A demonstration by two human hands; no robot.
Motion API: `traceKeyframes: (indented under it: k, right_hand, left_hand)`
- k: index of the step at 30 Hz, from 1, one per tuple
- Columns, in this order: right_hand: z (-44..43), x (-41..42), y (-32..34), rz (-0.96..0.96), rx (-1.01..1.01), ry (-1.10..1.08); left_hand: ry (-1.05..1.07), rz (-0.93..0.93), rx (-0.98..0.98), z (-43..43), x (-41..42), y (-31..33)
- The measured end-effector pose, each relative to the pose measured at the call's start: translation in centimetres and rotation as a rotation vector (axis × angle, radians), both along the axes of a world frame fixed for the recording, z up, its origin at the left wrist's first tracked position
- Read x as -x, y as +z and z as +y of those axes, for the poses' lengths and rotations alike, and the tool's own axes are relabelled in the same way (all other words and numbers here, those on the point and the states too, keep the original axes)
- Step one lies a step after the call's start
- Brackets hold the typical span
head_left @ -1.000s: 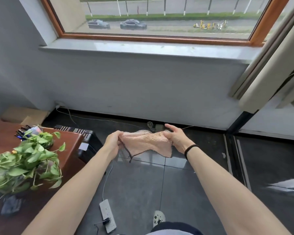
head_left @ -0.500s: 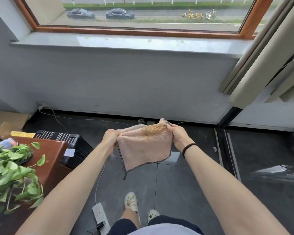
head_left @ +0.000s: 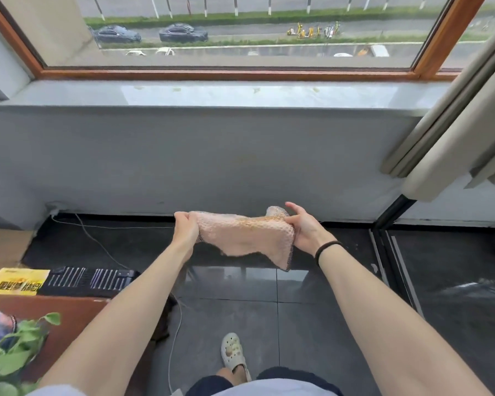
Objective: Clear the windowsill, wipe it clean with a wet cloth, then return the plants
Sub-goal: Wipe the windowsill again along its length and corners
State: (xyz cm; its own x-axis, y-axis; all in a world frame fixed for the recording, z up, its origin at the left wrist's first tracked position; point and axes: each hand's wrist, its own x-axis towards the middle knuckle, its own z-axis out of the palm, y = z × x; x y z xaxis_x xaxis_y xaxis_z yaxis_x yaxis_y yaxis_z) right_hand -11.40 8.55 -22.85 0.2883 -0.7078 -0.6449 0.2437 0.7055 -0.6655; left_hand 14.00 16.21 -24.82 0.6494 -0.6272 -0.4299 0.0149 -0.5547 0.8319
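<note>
A pink cloth [head_left: 246,235] with a dark stitched edge hangs stretched between my hands, well below the windowsill. My left hand [head_left: 185,227] grips its left corner. My right hand [head_left: 302,227] pinches its right corner, a black band on that wrist. The grey stone windowsill [head_left: 212,95] runs across the upper part of the view with nothing standing on it, only a few pale specks. A leafy green plant [head_left: 9,358] shows at the bottom left on a brown wooden table [head_left: 77,315].
A black ribbed case [head_left: 89,281] and a yellow printed box [head_left: 15,281] lie on the floor by the table. A white cable [head_left: 175,332] trails over the dark tiles. Beige curtains [head_left: 463,130] hang at the right. My shoe [head_left: 233,354] is below.
The view has tilted up and come closer to the windowsill. My hands have pulled the cloth out wider and flatter between them. The plant has slid toward the bottom left corner.
</note>
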Motion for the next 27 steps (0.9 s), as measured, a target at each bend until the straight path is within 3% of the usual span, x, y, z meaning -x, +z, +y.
traceKeyframes:
  k: [4,7,9,14,18,27]
  right_hand:
    - [-2.7,-2.2,-0.5,0.128,0.066,0.080]
    - [-4.3,-3.3,-0.1,0.309,0.143,0.232]
    - [-5.4,-3.9,0.3,0.419,0.226,0.357]
    - [-8.1,-5.4,1.7,0.595,0.377,0.634]
    - [-10.1,-5.4,3.4,0.636,0.444,0.709]
    - [-13.9,-4.9,5.5,0.782,0.577,0.803]
  left_hand:
    - [-0.070,0.139,-0.030,-2.5,-3.4,-0.2]
    - [-0.089,0.313,0.020,-3.7,-4.6,0.9]
    - [-0.171,0.332,0.016,-4.5,-5.1,1.6]
    - [-0.479,0.087,-0.175,-5.6,-5.7,3.5]
    - [-0.397,-0.091,-0.133,-6.6,-5.4,4.8]
    - [-0.319,-0.233,-0.070,-8.6,-5.5,6.6]
